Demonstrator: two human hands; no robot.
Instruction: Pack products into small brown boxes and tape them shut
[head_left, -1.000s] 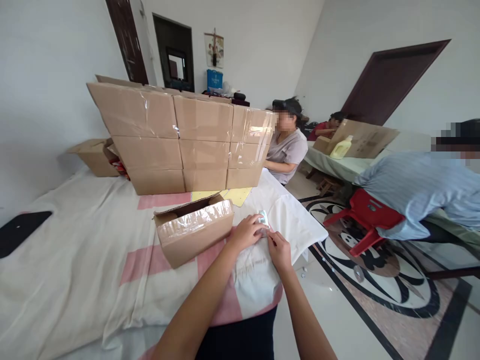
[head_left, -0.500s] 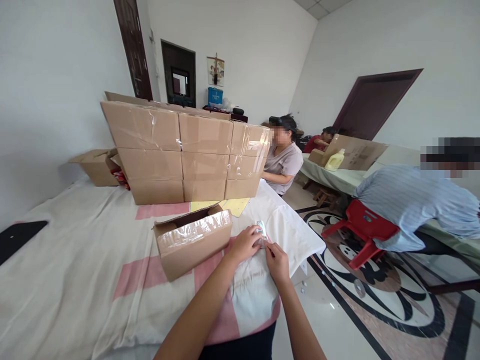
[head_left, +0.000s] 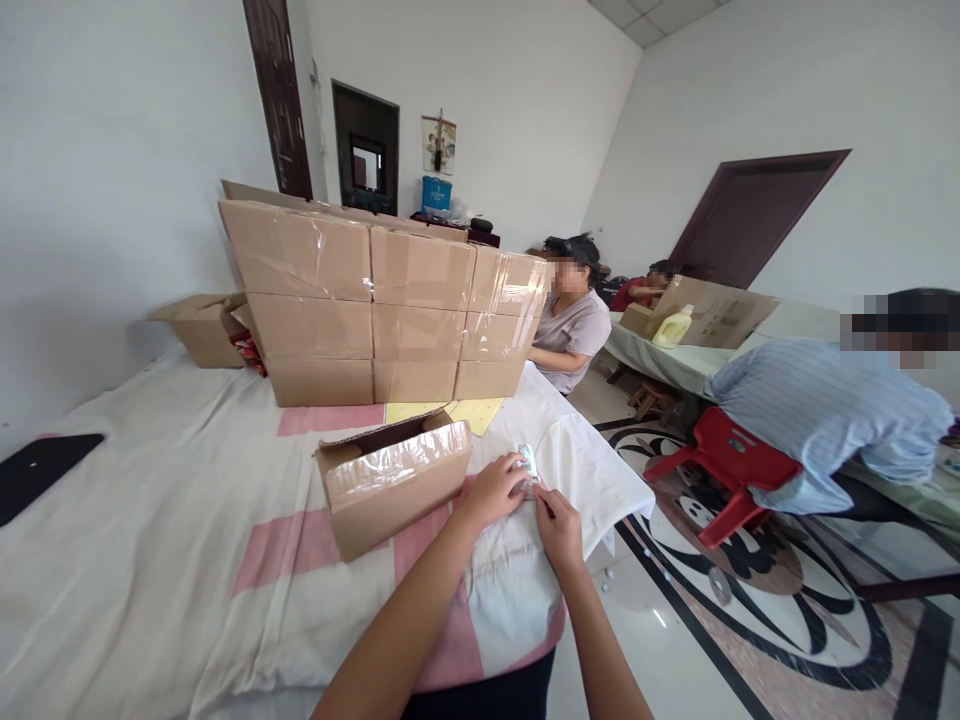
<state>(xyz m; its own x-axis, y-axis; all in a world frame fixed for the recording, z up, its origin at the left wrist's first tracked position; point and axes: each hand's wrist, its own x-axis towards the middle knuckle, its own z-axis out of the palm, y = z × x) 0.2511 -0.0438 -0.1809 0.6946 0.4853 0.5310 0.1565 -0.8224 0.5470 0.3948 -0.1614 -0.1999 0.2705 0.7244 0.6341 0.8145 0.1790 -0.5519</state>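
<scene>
My left hand (head_left: 495,490) and my right hand (head_left: 559,522) meet over the white and pink cloth (head_left: 187,540) that covers the table. Both pinch a small silvery packet (head_left: 528,464), the left from the left side and the right from below. Just left of my hands lies an open cardboard box (head_left: 394,480) with shiny tape along its side.
Taped cardboard boxes (head_left: 382,300) are stacked three high farther back, with another open box (head_left: 202,325) at the far left. A black flat object (head_left: 41,460) lies at the left edge. People sit at the right by a red plastic chair (head_left: 724,470) and a second table (head_left: 675,355).
My hands stay closed on the small packet with almost no movement. The view has tilted up and shifted slightly.
</scene>
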